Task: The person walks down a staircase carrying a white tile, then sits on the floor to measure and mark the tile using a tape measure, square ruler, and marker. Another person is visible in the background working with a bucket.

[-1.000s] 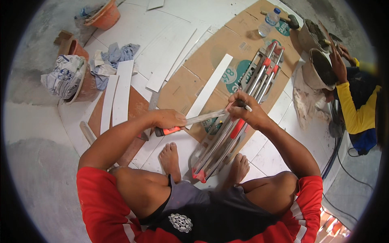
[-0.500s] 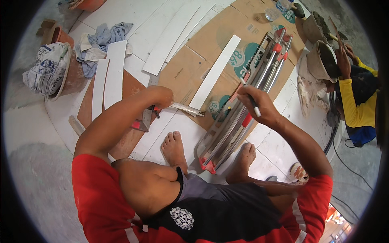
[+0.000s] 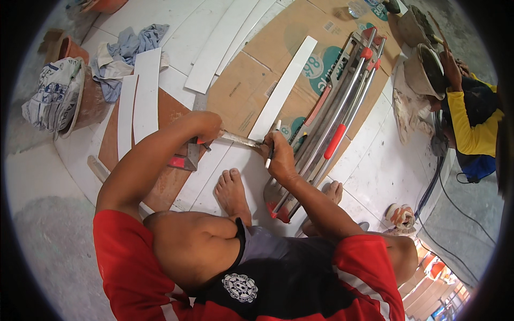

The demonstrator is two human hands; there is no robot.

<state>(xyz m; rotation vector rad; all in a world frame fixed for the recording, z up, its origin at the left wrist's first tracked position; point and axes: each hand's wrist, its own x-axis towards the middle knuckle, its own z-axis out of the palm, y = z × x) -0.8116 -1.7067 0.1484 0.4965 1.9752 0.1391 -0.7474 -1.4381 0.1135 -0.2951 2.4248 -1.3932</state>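
The left hand [image 3: 208,125] is curled around a tape measure [image 3: 240,139] — its blade stretched along the near edge of the cardboard [image 3: 233,101], by the white strip's [image 3: 285,85] near end — while the right hand [image 3: 279,155] pinches a marker [image 3: 269,159], fingertips at the blade's tip.

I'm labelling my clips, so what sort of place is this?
Probably a room being tiled or renovated: what looks like a tile cutter lies on cardboard, with a narrow white strip beside it and a dirty bucket nearby.
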